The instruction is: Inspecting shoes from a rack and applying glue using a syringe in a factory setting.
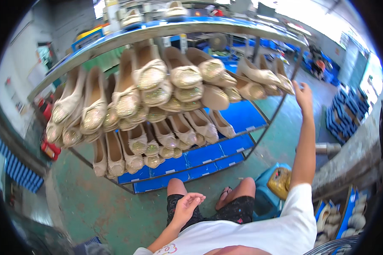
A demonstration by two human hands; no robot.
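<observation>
My right arm stretches out to the right end of the rack, and my right hand (303, 97) is beside the toe of a cream ballet flat (282, 76). Its thumb and fingers are apart; whether they touch the shoe I cannot tell. Above my lap is my left hand (188, 208), fingers curled and tips together, with nothing visible in it. Stacked pairs of cream flats with glittery knotted toes (151, 75) crowd the upper shelf. More of these flats (174, 134) sit in a row on the shelf below.
The metal rack (273, 114) has a blue top and blue lower shelves (191, 163). By my right leg stands a blue stool (264, 193) with a yellow item (279, 182) on it. Blue stacked trays (347, 111) and shelved shoes (356, 216) lie to the right.
</observation>
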